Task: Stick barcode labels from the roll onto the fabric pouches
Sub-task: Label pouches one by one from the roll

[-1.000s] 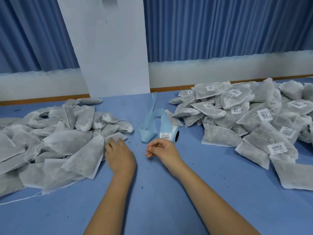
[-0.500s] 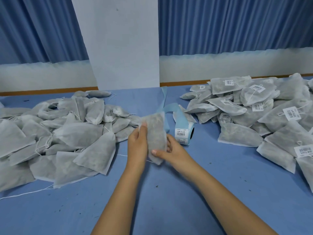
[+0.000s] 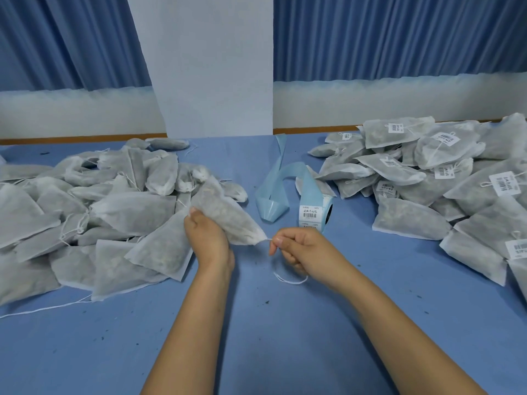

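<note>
My left hand (image 3: 209, 238) grips a grey fabric pouch (image 3: 225, 212) just above the blue table, its gathered neck pointing right. My right hand (image 3: 299, 248) pinches the pouch's white drawstring (image 3: 289, 280), pulled taut from the neck, with the loose end curling below the fist. The label roll (image 3: 315, 213) stands just behind my right hand, a barcode label facing me, and its empty light-blue backing strip (image 3: 281, 185) trails off to the back left. The held pouch shows no label.
A heap of unlabelled pouches (image 3: 85, 218) covers the table's left side. A heap of pouches with barcode labels (image 3: 442, 181) fills the right side. A white pillar (image 3: 211, 67) and blue curtains stand behind the blue table (image 3: 271, 337).
My left hand took a pouch from the left heap and lifted it. The pouch now lies tilted in my left hand, and my right hand has drawn its string out to the right.
</note>
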Demonstrator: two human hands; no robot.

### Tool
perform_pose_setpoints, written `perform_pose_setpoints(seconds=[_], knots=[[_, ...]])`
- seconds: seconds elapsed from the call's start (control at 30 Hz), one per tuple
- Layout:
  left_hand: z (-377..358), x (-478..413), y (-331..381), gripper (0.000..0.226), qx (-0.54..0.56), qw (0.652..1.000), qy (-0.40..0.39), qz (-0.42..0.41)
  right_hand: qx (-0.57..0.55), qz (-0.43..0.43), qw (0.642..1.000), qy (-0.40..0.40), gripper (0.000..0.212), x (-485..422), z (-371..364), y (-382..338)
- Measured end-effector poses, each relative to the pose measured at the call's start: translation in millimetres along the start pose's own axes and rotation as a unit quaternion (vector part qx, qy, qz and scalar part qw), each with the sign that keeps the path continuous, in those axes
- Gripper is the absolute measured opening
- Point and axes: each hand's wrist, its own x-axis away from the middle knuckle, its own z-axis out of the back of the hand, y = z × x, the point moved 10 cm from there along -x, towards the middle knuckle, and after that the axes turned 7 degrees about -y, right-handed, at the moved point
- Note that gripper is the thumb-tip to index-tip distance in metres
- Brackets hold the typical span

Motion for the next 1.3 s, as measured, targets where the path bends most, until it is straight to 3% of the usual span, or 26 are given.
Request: perform_pose_setpoints(seconds=[0.07, 0.1, 0.17, 0.2, 0.23, 0.3, 0.37, 0.5, 0.6, 0.7, 0.8, 0.93, 1.03, 1.13, 1.2, 1.3], knots=[[5, 4, 1, 0.020, -0.056, 0.998, 0.033, -0.010, 0.045, 0.012, 0.999, 0.022, 0.031, 2, 6, -5], [4, 8, 11, 0.019, -0.127, 0.990, 0.039, -0.053, 0.057, 0.010, 0.998, 0.030, 0.030, 2, 9, -4], [-13, 28, 48, 0.043, -0.279, 0.928, 0.022, -0.245, 0.068, 0.006, 0.996, 0.049, 0.029, 2, 17, -2], [-35, 42, 57, 0.047, -0.331, 0.877, -0.041, -0.347, 0.069, 0.008, 0.996, 0.061, 0.029, 2, 21, -2], [-57, 56, 55, 0.040, -0.351, 0.838, -0.135, -0.396, 0.067, 0.013, 0.995, 0.071, 0.030, 2, 24, -3], [-93, 75, 30, 0.026, -0.390, 0.779, -0.325, -0.369, 0.054, 0.024, 0.995, 0.083, 0.033, 2, 27, -5], [-105, 81, 5, 0.026, -0.432, 0.744, -0.402, -0.313, 0.042, 0.030, 0.994, 0.093, 0.036, 2, 31, -5], [-91, 66, 19, 0.017, -0.371, 0.804, -0.339, -0.317, 0.045, 0.061, 0.990, 0.122, 0.022, 7, 45, -13], [-82, 58, 29, 0.017, -0.353, 0.814, -0.333, -0.320, 0.101, 0.093, 0.973, 0.184, 0.015, 16, 64, -21], [-81, 56, 19, 0.018, -0.336, 0.834, -0.370, -0.234, 0.170, 0.115, 0.937, 0.281, 0.011, 30, 87, -26], [-80, 56, 9, 0.015, -0.347, 0.838, -0.386, -0.166, 0.156, 0.135, 0.925, 0.319, 0.011, 35, 93, -29], [-81, 59, 15, 0.024, -0.248, 0.869, -0.409, -0.125, 0.053, 0.119, 0.936, 0.328, 0.017, 33, 94, -19], [-83, 65, 27, 0.025, -0.175, 0.886, -0.405, -0.144, 0.068, 0.077, 0.957, 0.271, 0.018, 20, 68, -11], [-78, 63, 32, 0.014, -0.156, 0.900, -0.375, -0.158, 0.069, 0.088, 0.972, 0.205, 0.018, 12, 37, -13], [-71, 56, 33, 0.011, -0.236, 0.891, -0.334, -0.197, 0.069, 0.095, 0.974, 0.195, 0.018, 12, 34, -17], [-73, 52, 30, 0.015, -0.375, 0.833, -0.314, -0.260, 0.097, 0.095, 0.967, 0.216, 0.020, 15, 42, -19]])
